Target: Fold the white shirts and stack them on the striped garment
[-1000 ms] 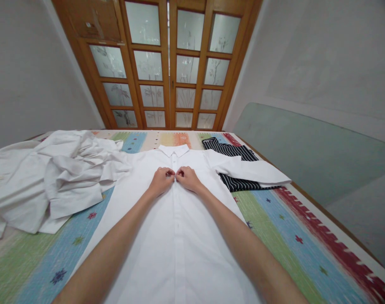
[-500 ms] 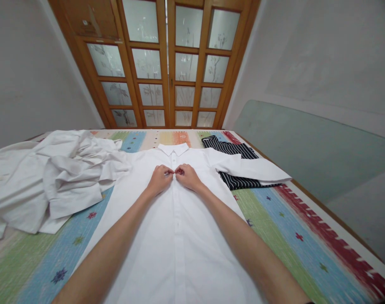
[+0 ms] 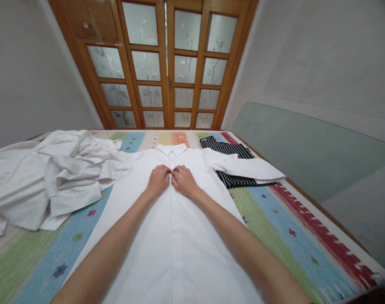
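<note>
A white collared shirt [image 3: 144,249] lies spread front side up before me, its collar at the far end and its buttoned front strip running down the middle. My left hand [image 3: 158,178] is closed, thumb and fingertips pinching the front strip below the collar. Just beside it, my right hand [image 3: 183,179] pinches the same strip, and the fingertips of both hands nearly touch. Whatever button lies between them is hidden by the fingers. The shirt's right-hand sleeve [image 3: 258,169] stretches out to the side over a black-and-white striped garment [image 3: 236,180].
A crumpled heap of white cloth [image 3: 68,169] lies at the left, against the shirt's other sleeve. Under everything is a colourful striped cover [image 3: 284,236]. A pale green glass-like panel [image 3: 293,143] leans along the right wall. Wooden doors with glass panes [image 3: 167,84] stand behind.
Both hands stay at the same spot on the front strip, with the fingers curled slightly differently and the right hand's fingers more over the strip. The view has shifted slightly.
</note>
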`<action>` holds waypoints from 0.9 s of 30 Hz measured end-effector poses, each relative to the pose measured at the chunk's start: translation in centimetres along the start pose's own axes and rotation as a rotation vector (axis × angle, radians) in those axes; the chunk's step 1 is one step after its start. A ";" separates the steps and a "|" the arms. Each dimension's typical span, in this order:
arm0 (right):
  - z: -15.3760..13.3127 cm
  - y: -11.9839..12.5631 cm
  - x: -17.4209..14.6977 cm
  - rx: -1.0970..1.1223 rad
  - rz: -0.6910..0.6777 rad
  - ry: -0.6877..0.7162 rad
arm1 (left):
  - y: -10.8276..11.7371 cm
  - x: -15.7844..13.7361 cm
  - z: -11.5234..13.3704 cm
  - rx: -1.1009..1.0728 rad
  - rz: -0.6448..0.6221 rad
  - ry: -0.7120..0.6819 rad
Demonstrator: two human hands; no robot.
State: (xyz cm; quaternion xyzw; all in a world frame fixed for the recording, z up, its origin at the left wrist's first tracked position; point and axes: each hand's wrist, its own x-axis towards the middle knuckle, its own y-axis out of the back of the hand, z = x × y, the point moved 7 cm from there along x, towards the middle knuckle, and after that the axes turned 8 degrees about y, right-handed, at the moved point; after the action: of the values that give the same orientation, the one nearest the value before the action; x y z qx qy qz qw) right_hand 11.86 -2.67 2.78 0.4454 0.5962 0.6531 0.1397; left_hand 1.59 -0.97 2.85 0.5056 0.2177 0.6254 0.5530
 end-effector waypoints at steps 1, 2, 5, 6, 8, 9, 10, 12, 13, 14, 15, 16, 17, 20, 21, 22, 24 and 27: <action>-0.4 -0.1 -0.4 -0.008 -0.017 0.017 | 0.1 -0.1 0.1 0.016 0.001 -0.005; -0.8 -0.2 -0.9 -0.012 -0.033 0.028 | 0.1 -0.2 0.3 0.027 0.001 -0.010; -1.6 -0.6 -2.4 -0.003 -0.071 0.036 | 0.2 -0.5 0.5 0.042 -0.003 -0.027; -1.8 -0.7 -2.9 0.006 -0.082 0.038 | 0.3 -0.6 0.5 0.042 -0.005 -0.033; -2.1 -0.5 -3.7 0.034 -0.096 0.049 | 0.3 -1.0 0.4 0.032 -0.008 -0.043; -2.3 -0.3 -4.0 0.053 -0.093 0.061 | 0.4 -1.2 0.4 0.021 -0.009 -0.047; -2.5 0.1 -4.1 0.073 -0.083 0.077 | 0.4 -1.4 0.4 0.006 -0.011 -0.053; -2.8 1.0 -4.3 0.105 -0.059 0.107 | 0.5 -2.0 0.3 -0.035 -0.015 -0.067; -2.9 1.4 -4.3 0.112 -0.045 0.116 | 0.5 -2.2 0.3 -0.057 -0.018 -0.073; -3.0 1.7 -4.3 0.114 -0.033 0.121 | 0.6 -2.5 0.2 -0.078 -0.023 -0.079; -3.1 1.9 -4.3 0.113 -0.024 0.122 | 0.7 -2.7 0.2 -0.099 -0.029 -0.082; -3.1 2.1 -4.3 0.113 -0.016 0.122 | 0.8 -2.9 0.1 -0.119 -0.036 -0.084; -3.1 2.1 -4.3 0.115 -0.012 0.127 | 0.9 -3.1 0.1 -0.137 -0.043 -0.085; -3.2 1.7 -4.3 0.127 -0.024 0.151 | 1.1 -3.6 0.1 -0.176 -0.061 -0.091; -3.2 1.6 -4.3 0.131 -0.032 0.158 | 1.2 -3.8 0.1 -0.183 -0.063 -0.095; -3.2 1.5 -4.3 0.137 -0.041 0.165 | 1.2 -3.9 0.1 -0.188 -0.064 -0.101; -3.3 1.4 -4.3 0.165 -0.055 0.179 | 1.3 -4.2 0.2 -0.194 -0.060 -0.117; -3.2 1.6 -4.2 0.229 -0.059 0.169 | 1.3 -4.5 0.3 -0.194 -0.048 -0.133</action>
State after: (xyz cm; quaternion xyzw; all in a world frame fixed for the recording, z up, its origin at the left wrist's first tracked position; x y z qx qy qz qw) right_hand 12.39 -8.19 2.82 0.3840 0.6893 0.6118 0.0565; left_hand 0.67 -5.57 2.31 0.4847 0.1309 0.5951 0.6275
